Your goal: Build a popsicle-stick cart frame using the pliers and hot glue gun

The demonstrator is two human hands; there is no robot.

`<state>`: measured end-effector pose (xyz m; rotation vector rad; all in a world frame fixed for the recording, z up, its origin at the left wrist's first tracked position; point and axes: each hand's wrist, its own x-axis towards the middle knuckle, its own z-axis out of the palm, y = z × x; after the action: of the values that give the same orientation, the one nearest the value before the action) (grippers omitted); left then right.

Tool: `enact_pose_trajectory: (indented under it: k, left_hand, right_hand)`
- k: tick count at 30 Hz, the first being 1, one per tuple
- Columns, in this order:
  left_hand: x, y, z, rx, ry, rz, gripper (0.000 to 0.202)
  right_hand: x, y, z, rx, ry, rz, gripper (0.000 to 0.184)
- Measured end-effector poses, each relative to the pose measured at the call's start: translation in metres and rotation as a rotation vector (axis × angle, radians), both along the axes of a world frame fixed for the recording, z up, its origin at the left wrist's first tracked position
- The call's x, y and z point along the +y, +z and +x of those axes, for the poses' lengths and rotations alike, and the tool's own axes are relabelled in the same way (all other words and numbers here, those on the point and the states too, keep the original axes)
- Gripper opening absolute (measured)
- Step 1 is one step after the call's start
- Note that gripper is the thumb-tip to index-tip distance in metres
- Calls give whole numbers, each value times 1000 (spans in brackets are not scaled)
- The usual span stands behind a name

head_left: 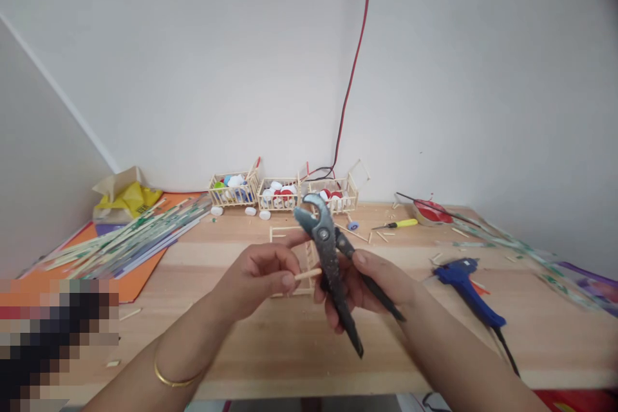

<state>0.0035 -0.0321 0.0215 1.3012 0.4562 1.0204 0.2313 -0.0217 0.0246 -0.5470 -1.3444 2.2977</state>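
Observation:
My left hand [268, 273] pinches a short wooden stick [308, 274] between thumb and fingers, just left of the tool. My right hand [360, 283] is wrapped round the dark handles of a pair of hand shears [324, 238], held tilted with the hooked jaws up and parted. The stick's right end reaches the right hand's fingertips, and its contact there is partly hidden. On the table behind both hands lies a flat frame of wooden sticks [277, 230], largely covered by them.
Stick-built carts [233, 193] holding coloured caps stand along the wall. Bundled sticks [130, 232] lie left on orange sheets. At right are a blue glue gun [466, 286] with its cord, a yellow-handled screwdriver [403, 223] and a red dish [432, 211]. Stick offcuts dot the wooden table [217, 354].

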Motion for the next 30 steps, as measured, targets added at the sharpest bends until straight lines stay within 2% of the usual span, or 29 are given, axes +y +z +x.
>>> enact_pose_trajectory:
  k: [4, 8, 11, 13, 14, 16, 18, 19, 21, 24, 27, 30]
  left_hand:
    - [-1, 0, -2, 15, -103, -113, 19]
    - [1, 2, -5, 10, -43, -182, 22]
    - [1, 3, -5, 9, 41, -171, 21]
    - [0, 4, -4, 7, 104, -155, 21]
    - [0, 5, -3, 10, 128, -150, 20]
    - [-2, 8, -2, 14, 175, -149, 19]
    - [-4, 11, 0, 3, 223, -148, 19]
    - [-5, 12, 1, -11, 247, -148, 19]
    - [-7, 15, 3, -50, 285, -144, 19]
    - [-8, 17, 6, -68, 326, -128, 19]
    - [-7, 17, 7, -36, 371, -110, 18]
    - [-8, 19, 7, -19, 407, -94, 17]
  right_hand:
    - [-7, 8, -17, -50, 77, -63, 62]
    - [-9, 22, -26, -120, 120, -16, 57]
    - [-7, 38, -24, -259, 88, 93, 53]
    - [-8, 53, -19, -442, -38, 313, 51]
    - [-11, 61, -15, -554, -149, 495, 49]
    - [-20, 76, -10, -795, -465, 977, 46]
    - [-33, 85, -10, -965, -750, 1390, 57]
    - [-39, 86, -13, -1018, -815, 1527, 67]
    - [-47, 81, -24, -1081, -795, 1678, 91]
    - [-46, 64, -45, -1161, -750, 1720, 116]
    - [-38, 48, -59, -1224, -750, 1695, 119]
    - [-34, 41, -65, -1263, -755, 1666, 104]
